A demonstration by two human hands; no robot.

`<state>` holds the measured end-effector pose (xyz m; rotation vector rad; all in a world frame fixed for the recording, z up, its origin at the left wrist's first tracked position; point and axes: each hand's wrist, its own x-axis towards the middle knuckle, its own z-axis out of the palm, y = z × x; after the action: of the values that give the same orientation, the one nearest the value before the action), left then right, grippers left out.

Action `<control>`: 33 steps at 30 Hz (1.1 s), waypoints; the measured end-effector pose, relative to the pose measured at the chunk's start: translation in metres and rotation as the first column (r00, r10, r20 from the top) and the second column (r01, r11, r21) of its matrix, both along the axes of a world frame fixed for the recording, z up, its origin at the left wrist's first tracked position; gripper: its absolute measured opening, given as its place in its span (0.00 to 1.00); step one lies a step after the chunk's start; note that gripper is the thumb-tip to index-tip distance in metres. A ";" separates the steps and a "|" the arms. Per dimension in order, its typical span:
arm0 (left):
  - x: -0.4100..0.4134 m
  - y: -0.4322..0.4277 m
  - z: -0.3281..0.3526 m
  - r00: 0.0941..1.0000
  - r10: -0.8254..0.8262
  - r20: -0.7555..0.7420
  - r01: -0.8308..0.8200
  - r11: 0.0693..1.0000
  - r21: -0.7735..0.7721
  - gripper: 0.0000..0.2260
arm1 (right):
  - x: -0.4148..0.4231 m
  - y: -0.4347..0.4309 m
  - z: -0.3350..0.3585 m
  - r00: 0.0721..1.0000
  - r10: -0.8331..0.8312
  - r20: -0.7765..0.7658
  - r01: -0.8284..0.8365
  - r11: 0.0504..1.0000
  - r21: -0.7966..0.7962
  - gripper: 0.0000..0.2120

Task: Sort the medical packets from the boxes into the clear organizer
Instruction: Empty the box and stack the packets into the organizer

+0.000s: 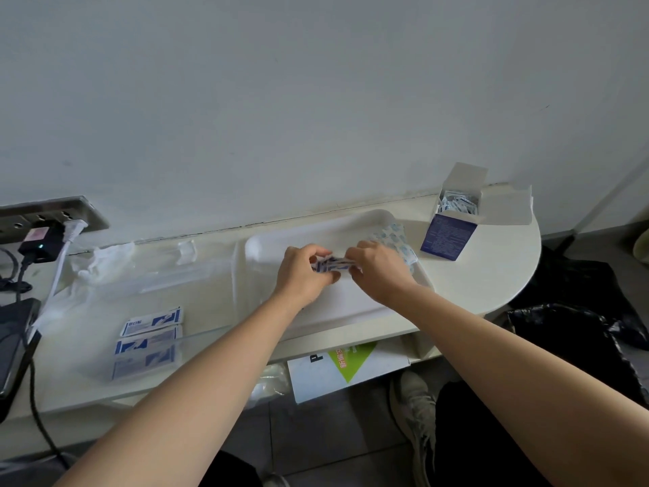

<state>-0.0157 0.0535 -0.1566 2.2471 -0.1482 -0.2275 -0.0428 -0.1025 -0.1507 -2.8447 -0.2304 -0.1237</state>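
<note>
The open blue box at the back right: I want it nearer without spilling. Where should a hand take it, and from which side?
Take the blue box round its printed lower body, thumb and fingers on opposite walls, coming from the near side. It stands upright, heaped with small packets, and its open flaps look flimsy. The right hand, nearer, holds a packet bundle now.

Only a black "P" reads, on the white carton (316, 381).

table (498, 275): clear organizer (316, 228) centre | open box (447, 237) right of it | flat packets (149, 342) front-left | power strip (52, 212) far left at wall | small packets (332, 266) above organizer, between left hand (303, 272) and right hand (379, 268)
</note>
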 end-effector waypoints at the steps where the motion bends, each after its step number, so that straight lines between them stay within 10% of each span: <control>1: -0.001 0.000 -0.003 1.000 -0.016 0.011 0.016 1.000 0.025 0.16 | 0.000 0.000 -0.002 1.000 0.016 -0.016 -0.016 1.000 0.001 0.09; 33: -0.003 -0.007 -0.010 0.994 -0.074 0.075 0.067 0.993 0.094 0.13 | 0.000 -0.008 -0.016 0.985 -0.023 -0.174 0.015 0.999 -0.048 0.12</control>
<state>-0.0190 0.0470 -0.1671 2.3449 -0.2645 -0.1879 -0.0428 -0.1107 -0.1664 -2.8830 -0.1706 0.1279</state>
